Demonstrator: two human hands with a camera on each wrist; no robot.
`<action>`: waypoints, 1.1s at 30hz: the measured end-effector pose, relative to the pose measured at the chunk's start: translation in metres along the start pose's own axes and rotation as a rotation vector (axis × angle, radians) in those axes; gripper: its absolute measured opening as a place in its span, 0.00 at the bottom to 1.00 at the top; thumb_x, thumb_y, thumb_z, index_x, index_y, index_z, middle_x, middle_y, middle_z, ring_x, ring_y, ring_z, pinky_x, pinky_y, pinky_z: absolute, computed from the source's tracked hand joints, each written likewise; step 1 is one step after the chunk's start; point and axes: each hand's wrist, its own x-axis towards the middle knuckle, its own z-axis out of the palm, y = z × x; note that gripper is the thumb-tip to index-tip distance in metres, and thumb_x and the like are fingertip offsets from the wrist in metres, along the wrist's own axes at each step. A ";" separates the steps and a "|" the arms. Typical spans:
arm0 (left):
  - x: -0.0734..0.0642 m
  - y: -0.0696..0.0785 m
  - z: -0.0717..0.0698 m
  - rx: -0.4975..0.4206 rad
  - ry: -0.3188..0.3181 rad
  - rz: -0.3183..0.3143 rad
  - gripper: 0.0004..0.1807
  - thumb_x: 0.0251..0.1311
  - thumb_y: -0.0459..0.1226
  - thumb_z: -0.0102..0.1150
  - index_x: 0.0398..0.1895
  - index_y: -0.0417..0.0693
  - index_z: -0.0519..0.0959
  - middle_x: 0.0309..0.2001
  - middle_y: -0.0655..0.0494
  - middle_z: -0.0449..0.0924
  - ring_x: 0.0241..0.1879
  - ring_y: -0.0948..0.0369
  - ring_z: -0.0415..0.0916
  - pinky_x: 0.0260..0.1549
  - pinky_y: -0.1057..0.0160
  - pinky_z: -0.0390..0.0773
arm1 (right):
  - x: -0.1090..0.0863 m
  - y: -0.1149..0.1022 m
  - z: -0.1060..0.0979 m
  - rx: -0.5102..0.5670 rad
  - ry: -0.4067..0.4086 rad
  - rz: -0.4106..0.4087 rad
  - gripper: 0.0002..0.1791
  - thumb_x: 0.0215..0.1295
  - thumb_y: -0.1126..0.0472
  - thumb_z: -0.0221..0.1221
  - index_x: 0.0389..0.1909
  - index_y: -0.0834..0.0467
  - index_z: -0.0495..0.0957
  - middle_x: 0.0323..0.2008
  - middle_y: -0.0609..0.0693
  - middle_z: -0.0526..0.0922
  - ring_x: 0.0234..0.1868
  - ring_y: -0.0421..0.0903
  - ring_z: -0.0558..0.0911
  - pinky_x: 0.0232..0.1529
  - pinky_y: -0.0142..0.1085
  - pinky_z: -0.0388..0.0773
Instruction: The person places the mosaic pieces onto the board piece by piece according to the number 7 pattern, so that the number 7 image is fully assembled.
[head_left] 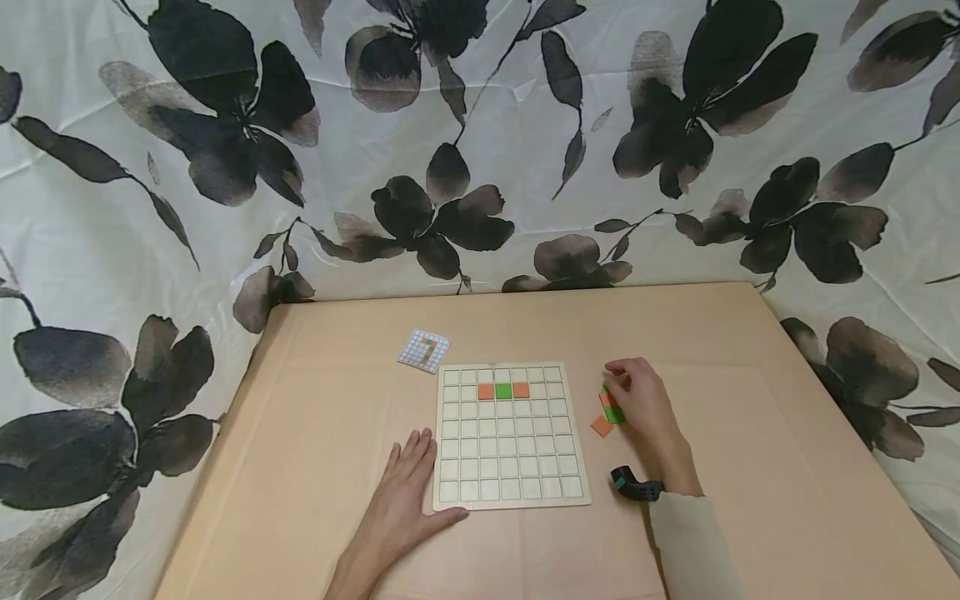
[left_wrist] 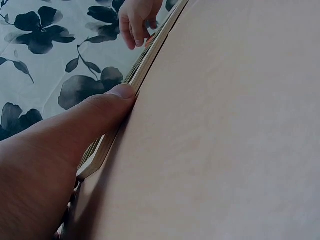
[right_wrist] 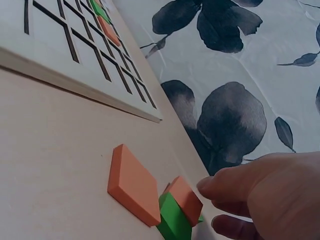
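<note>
So my grid board (head_left: 507,447) is smack in the middle of the frame, with an orange, a green and an orange tile in its second row. Left hand (head_left: 401,500) is spread out flat-ish at its lower left corner, thumb on the bottom edge. Loose tiles (head_left: 602,426) sit right of centre; my right hand (head_left: 643,398) is over them, fingers bent, can't tell if they've got one. Patterned card (head_left: 423,350)'s just above the board's upper left.

Grid board (right_wrist: 55,55) partly outside right-wrist view
</note>
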 end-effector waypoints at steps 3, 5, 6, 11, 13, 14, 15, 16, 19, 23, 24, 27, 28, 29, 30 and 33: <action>0.000 0.000 0.000 0.000 -0.002 -0.004 0.59 0.46 0.70 0.65 0.71 0.34 0.68 0.75 0.43 0.63 0.76 0.47 0.58 0.79 0.49 0.51 | 0.000 0.002 -0.002 0.006 -0.036 0.018 0.16 0.71 0.62 0.59 0.55 0.64 0.78 0.48 0.59 0.77 0.43 0.52 0.77 0.41 0.38 0.81; 0.001 0.000 0.000 0.001 -0.003 -0.003 0.60 0.45 0.71 0.66 0.71 0.35 0.68 0.75 0.43 0.63 0.76 0.47 0.58 0.79 0.50 0.51 | 0.000 0.003 -0.003 0.011 -0.058 0.028 0.16 0.70 0.62 0.59 0.55 0.64 0.78 0.48 0.59 0.77 0.44 0.53 0.77 0.42 0.39 0.81; 0.001 -0.001 0.000 0.003 -0.004 -0.002 0.60 0.45 0.71 0.66 0.71 0.34 0.68 0.75 0.43 0.63 0.76 0.47 0.58 0.79 0.50 0.51 | 0.000 0.003 -0.003 0.013 -0.068 0.031 0.16 0.70 0.62 0.60 0.56 0.64 0.78 0.48 0.59 0.76 0.44 0.53 0.77 0.42 0.39 0.82; 0.000 -0.001 -0.001 -0.005 -0.019 -0.014 0.60 0.44 0.70 0.66 0.72 0.35 0.67 0.76 0.44 0.61 0.77 0.48 0.56 0.79 0.51 0.50 | 0.000 0.005 -0.005 0.004 -0.106 0.037 0.18 0.68 0.61 0.62 0.55 0.65 0.78 0.48 0.60 0.77 0.44 0.53 0.76 0.42 0.40 0.81; 0.000 -0.001 -0.001 -0.014 -0.030 -0.025 0.61 0.44 0.70 0.66 0.72 0.36 0.66 0.77 0.45 0.60 0.78 0.50 0.55 0.79 0.52 0.49 | 0.000 0.005 -0.005 -0.003 -0.117 0.042 0.18 0.68 0.61 0.63 0.54 0.65 0.79 0.48 0.61 0.77 0.44 0.54 0.77 0.44 0.42 0.81; 0.000 -0.001 -0.001 -0.015 -0.032 -0.026 0.60 0.44 0.70 0.66 0.72 0.36 0.66 0.77 0.45 0.60 0.78 0.50 0.54 0.80 0.52 0.49 | 0.000 0.005 -0.005 -0.009 -0.121 0.043 0.18 0.68 0.61 0.63 0.54 0.65 0.79 0.48 0.61 0.77 0.44 0.54 0.77 0.44 0.43 0.82; 0.000 -0.001 -0.001 -0.018 -0.036 -0.028 0.60 0.44 0.70 0.66 0.72 0.36 0.66 0.77 0.45 0.59 0.79 0.51 0.54 0.80 0.52 0.48 | 0.000 0.005 -0.005 -0.013 -0.125 0.045 0.17 0.68 0.61 0.63 0.53 0.66 0.79 0.48 0.61 0.77 0.45 0.54 0.77 0.45 0.45 0.83; 0.000 -0.001 -0.001 -0.018 -0.037 -0.028 0.60 0.45 0.70 0.66 0.73 0.37 0.65 0.77 0.45 0.59 0.79 0.51 0.53 0.80 0.52 0.48 | 0.000 0.005 -0.005 -0.016 -0.127 0.050 0.17 0.68 0.60 0.63 0.53 0.66 0.80 0.48 0.62 0.77 0.45 0.54 0.77 0.46 0.46 0.83; 0.000 -0.001 -0.001 -0.010 -0.029 -0.019 0.60 0.45 0.70 0.66 0.72 0.36 0.65 0.77 0.45 0.59 0.78 0.50 0.54 0.80 0.52 0.48 | 0.000 0.004 -0.005 -0.022 -0.130 0.056 0.17 0.68 0.60 0.63 0.52 0.67 0.80 0.47 0.62 0.77 0.45 0.55 0.78 0.48 0.49 0.84; 0.000 -0.002 0.000 0.002 -0.017 -0.007 0.60 0.46 0.71 0.64 0.72 0.35 0.66 0.76 0.44 0.61 0.78 0.49 0.56 0.80 0.51 0.49 | 0.000 0.003 -0.005 -0.028 -0.131 0.062 0.17 0.68 0.60 0.63 0.51 0.67 0.80 0.47 0.63 0.77 0.44 0.55 0.78 0.47 0.48 0.84; 0.000 -0.002 0.000 0.001 -0.017 -0.006 0.60 0.46 0.71 0.64 0.72 0.35 0.66 0.76 0.44 0.61 0.78 0.48 0.56 0.80 0.51 0.49 | -0.001 0.003 -0.006 -0.028 -0.131 0.064 0.16 0.68 0.60 0.63 0.51 0.67 0.80 0.47 0.63 0.76 0.44 0.55 0.78 0.46 0.47 0.83; 0.000 -0.002 0.001 -0.006 -0.022 -0.007 0.60 0.47 0.71 0.63 0.72 0.35 0.66 0.76 0.43 0.61 0.78 0.48 0.55 0.80 0.50 0.49 | 0.000 0.002 -0.006 -0.022 -0.133 0.070 0.16 0.68 0.60 0.63 0.50 0.67 0.79 0.46 0.62 0.76 0.42 0.54 0.76 0.42 0.43 0.82; 0.000 -0.002 0.000 -0.009 -0.024 -0.008 0.60 0.47 0.71 0.64 0.72 0.35 0.66 0.76 0.43 0.61 0.78 0.48 0.55 0.79 0.49 0.49 | 0.000 0.002 -0.006 -0.018 -0.131 0.073 0.16 0.68 0.60 0.63 0.50 0.67 0.78 0.45 0.62 0.75 0.41 0.53 0.76 0.41 0.41 0.81; 0.000 -0.001 0.000 -0.010 -0.026 -0.009 0.60 0.47 0.71 0.64 0.72 0.35 0.66 0.76 0.43 0.60 0.78 0.48 0.55 0.79 0.49 0.49 | 0.000 0.002 -0.006 -0.015 -0.129 0.075 0.16 0.68 0.60 0.63 0.50 0.66 0.77 0.44 0.61 0.75 0.41 0.53 0.76 0.39 0.39 0.80; 0.001 -0.001 0.000 -0.010 -0.028 -0.009 0.60 0.47 0.71 0.64 0.72 0.35 0.66 0.76 0.43 0.60 0.78 0.48 0.55 0.79 0.49 0.49 | 0.000 0.002 -0.005 -0.012 -0.127 0.074 0.15 0.68 0.60 0.63 0.50 0.66 0.76 0.43 0.61 0.75 0.40 0.52 0.75 0.38 0.37 0.79; 0.001 -0.002 0.000 -0.009 -0.029 -0.008 0.60 0.47 0.71 0.64 0.72 0.35 0.66 0.76 0.43 0.60 0.78 0.48 0.55 0.79 0.49 0.50 | 0.000 0.002 -0.004 0.002 -0.118 0.076 0.15 0.68 0.60 0.63 0.49 0.64 0.73 0.40 0.59 0.76 0.38 0.51 0.75 0.33 0.32 0.76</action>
